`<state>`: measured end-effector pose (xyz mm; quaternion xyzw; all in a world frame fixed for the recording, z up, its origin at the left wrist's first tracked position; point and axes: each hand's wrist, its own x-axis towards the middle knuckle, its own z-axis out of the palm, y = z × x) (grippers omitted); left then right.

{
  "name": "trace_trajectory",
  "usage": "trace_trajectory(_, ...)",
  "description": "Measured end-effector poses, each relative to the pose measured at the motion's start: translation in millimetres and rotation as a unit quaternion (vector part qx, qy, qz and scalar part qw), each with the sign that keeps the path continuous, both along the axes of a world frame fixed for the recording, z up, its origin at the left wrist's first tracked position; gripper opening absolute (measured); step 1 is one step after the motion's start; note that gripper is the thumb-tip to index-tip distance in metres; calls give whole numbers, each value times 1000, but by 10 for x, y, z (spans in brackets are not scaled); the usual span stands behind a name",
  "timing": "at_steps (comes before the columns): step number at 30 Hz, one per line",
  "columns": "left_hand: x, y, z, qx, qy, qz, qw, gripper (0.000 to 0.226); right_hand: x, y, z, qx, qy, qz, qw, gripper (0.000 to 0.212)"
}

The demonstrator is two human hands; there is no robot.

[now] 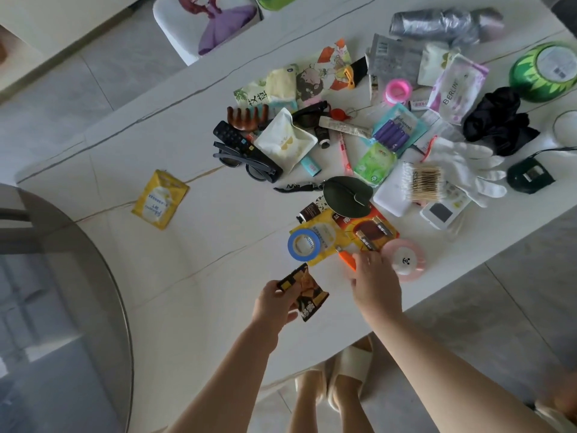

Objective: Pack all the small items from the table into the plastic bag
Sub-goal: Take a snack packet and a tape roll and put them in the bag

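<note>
Many small items lie scattered over the white table (199,245). My left hand (274,303) grips a black and yellow snack packet (307,292) just above the table near its front edge. My right hand (376,281) reaches over an orange lighter (347,259), its fingers blurred beside a pink round case (406,260); whether it holds anything I cannot tell. Close by are a blue tape roll (304,245), a battery pack (371,231) and a dark green pouch (346,195). A crumpled grey plastic bag (443,25) lies at the far side.
A yellow sachet (160,200) lies alone to the left. A green bowl (544,71) and a black cloth (499,120) sit at the right edge. A white glove (468,167), cotton swabs (424,182), sunglasses (249,165) and a remote (237,140) fill the middle. A glass round table (62,307) stands left.
</note>
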<state>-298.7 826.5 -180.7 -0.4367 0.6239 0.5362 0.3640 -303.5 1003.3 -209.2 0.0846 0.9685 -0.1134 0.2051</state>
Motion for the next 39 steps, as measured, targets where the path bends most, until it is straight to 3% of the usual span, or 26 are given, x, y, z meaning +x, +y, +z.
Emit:
trace_trajectory(3, 47, -99, -10, 13, -9, 47, 999, 10, -31, -24, -22, 36, -17, 35, 999, 32)
trace_trajectory(8, 60, -229, 70, 17, -16, 97, 995, 10, -143, -243, 83, -97, 37, 4, 995, 18)
trace_trajectory(11, 47, -291, 96, 18, -20, 115, 993, 11, -329, -462, 125, -102, 89, 38, 990, 38)
trace_trajectory(15, 32, -376, 49, 29, -15, 126, 991, 11, -513, -672, 30, -48, 33, 123, 991, 70)
trace_trajectory(18, 31, -419, -3, 26, -13, 122, 992, 8, -507, -695, -5, -4, 40, 148, 988, 69)
trace_trajectory(20, 32, -419, -29, 18, -10, 113, 993, 11, -482, -647, -16, -28, 25, 136, 990, 66)
trace_trajectory(25, -186, -262, -8, -33, 4, 58, 998, 8, -313, -353, 73, -75, 26, 31, 996, 71)
trace_trajectory(30, -666, 124, 8, -89, 59, -35, 994, 29, -89, 41, 104, -97, 46, -33, 994, 55)
trace_trajectory(35, -1105, 475, -25, -169, 190, -221, 941, 42, -6, 262, 77, -113, 35, -78, 990, 52)
trace_trajectory(39, -1288, 604, -130, -213, 169, -302, 914, 50, -22, 329, 63, -125, 30, -96, 987, 68)
